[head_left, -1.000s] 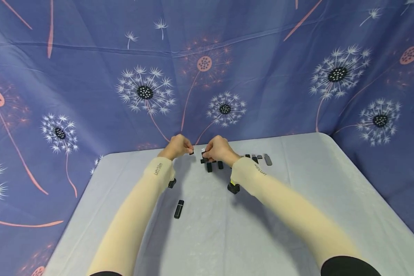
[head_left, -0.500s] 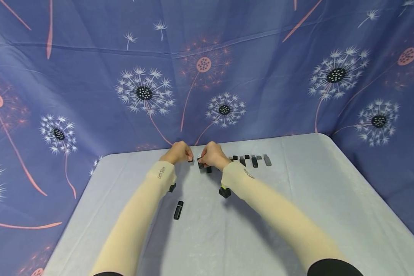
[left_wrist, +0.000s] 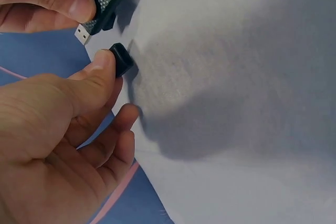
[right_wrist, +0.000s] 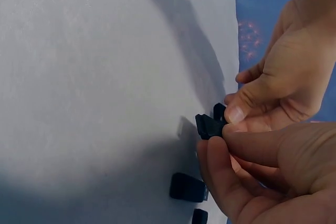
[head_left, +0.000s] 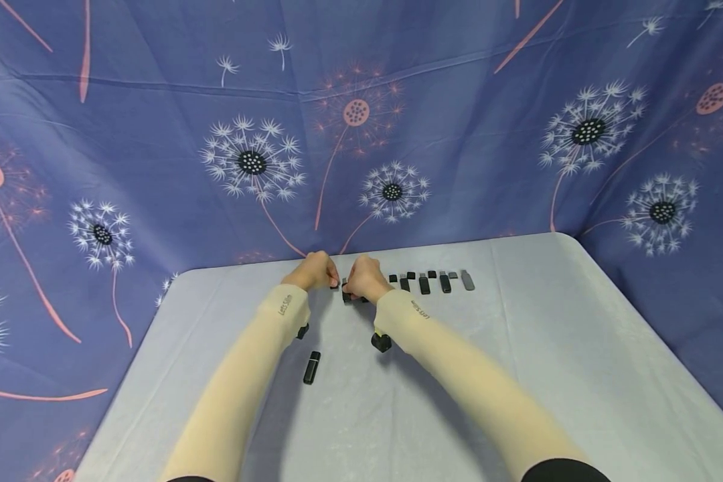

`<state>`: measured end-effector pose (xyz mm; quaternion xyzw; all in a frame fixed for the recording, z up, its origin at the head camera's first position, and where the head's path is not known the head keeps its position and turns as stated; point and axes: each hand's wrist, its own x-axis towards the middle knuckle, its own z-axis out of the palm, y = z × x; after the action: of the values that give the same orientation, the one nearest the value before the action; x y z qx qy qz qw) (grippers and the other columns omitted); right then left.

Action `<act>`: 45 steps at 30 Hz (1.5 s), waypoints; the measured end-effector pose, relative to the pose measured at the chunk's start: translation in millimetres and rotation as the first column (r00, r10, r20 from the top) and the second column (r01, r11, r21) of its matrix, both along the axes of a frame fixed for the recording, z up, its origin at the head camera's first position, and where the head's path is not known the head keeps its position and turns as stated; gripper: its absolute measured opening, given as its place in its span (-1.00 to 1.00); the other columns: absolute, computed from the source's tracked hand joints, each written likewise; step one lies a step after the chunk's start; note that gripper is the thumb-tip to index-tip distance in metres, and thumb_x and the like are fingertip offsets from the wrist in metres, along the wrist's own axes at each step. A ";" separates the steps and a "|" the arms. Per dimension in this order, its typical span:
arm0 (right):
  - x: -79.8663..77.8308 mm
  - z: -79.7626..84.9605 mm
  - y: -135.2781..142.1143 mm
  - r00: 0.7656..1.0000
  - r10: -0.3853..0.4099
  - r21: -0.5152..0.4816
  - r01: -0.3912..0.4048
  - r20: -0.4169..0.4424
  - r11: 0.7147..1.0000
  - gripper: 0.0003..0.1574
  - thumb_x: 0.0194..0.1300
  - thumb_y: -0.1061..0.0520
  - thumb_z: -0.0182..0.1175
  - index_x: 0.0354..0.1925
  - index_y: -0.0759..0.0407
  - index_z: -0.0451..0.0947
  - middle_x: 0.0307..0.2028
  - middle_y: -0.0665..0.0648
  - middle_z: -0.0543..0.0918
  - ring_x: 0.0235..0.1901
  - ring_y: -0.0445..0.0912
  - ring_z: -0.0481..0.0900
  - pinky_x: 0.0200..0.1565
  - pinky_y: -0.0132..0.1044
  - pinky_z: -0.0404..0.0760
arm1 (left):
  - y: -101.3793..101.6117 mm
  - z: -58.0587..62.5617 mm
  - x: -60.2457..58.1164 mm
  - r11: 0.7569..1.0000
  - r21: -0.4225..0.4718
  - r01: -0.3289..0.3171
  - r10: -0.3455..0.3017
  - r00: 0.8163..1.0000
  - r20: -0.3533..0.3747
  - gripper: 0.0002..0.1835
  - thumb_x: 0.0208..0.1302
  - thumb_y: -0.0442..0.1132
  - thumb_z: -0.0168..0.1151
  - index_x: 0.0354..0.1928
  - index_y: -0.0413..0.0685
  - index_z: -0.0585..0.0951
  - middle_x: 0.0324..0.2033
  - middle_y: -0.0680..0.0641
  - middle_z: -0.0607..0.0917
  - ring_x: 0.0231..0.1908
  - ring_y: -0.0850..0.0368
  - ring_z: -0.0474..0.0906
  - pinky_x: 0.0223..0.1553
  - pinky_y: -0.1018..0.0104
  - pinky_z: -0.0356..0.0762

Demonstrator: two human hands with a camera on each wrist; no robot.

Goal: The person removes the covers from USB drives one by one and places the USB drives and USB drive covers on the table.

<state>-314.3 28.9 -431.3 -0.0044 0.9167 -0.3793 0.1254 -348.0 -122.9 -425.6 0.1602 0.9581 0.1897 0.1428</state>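
Observation:
My left hand (left_wrist: pixel 58 124) pinches a small black cap (left_wrist: pixel 122 60) between thumb and fingers, just above the table. Close beside it, my right hand (head_left: pixel 366 278) grips a black USB flash drive (left_wrist: pixel 105 3), which has a patterned grey face. Its bare metal plug (left_wrist: pixel 82 34) sticks out past the fingers in the left wrist view. Cap and drive are apart there. In the right wrist view the drive (right_wrist: pixel 209 127) is partly hidden by fingertips, and another black flash drive (right_wrist: pixel 186 187) lies on the table below the hand.
Right of the hands runs a row of uncapped flash drives, including a black one (head_left: pixel 424 284) and a grey one (head_left: pixel 467 280). Small caps (head_left: pixel 432 274) lie behind the row. One capped black flash drive (head_left: pixel 312 367) lies nearer me. A patterned curtain (head_left: pixel 361 134) hangs behind the table.
My right hand has moved left and nearer me with its flash drive, uncovering more of the row. The left hand, still pinching the cap, has come slightly nearer me.

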 end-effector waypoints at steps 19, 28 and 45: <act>-0.5 -6.2 -11.9 1.000 -0.024 0.051 0.023 0.007 0.998 -0.74 0.17 0.25 0.54 -0.59 0.20 0.70 -0.40 0.27 0.66 -0.24 0.04 0.68 0.11 -0.13 0.67 | 5.4 -3.8 1.9 0.997 -0.061 0.042 -0.043 0.999 -0.008 -0.94 0.30 -0.38 0.42 -0.23 -0.16 0.82 -0.28 -0.08 0.83 -0.25 0.06 0.70 -0.12 0.23 0.68; -1.4 -9.8 -13.2 1.000 -0.009 0.054 0.008 0.007 0.999 -0.75 0.18 0.28 0.51 -0.59 0.21 0.70 -0.69 0.09 0.65 -0.47 -0.02 0.73 -0.04 -0.18 0.72 | 2.9 -4.7 3.5 0.996 -0.051 0.069 -0.071 0.997 -0.032 -0.93 0.30 -0.39 0.41 -0.22 -0.17 0.81 -0.30 -0.07 0.82 -0.29 0.09 0.68 -0.12 0.25 0.66; 34.9 7.2 1.2 0.976 0.208 0.121 -0.199 -0.065 0.973 -0.68 0.26 0.27 0.40 -0.58 0.12 0.55 -0.62 0.03 0.55 -0.41 0.01 0.56 -0.41 -0.25 0.53 | -3.7 -4.8 6.4 0.994 -0.037 0.103 -0.104 0.994 -0.015 -0.84 0.26 -0.45 0.42 -0.13 -0.19 0.81 -0.18 -0.12 0.83 -0.10 -0.02 0.74 0.00 0.18 0.70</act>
<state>-279.4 30.1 -424.1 -0.1058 0.9357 -0.3113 0.1280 -341.6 -126.6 -430.4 0.2087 0.9529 0.1634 0.1472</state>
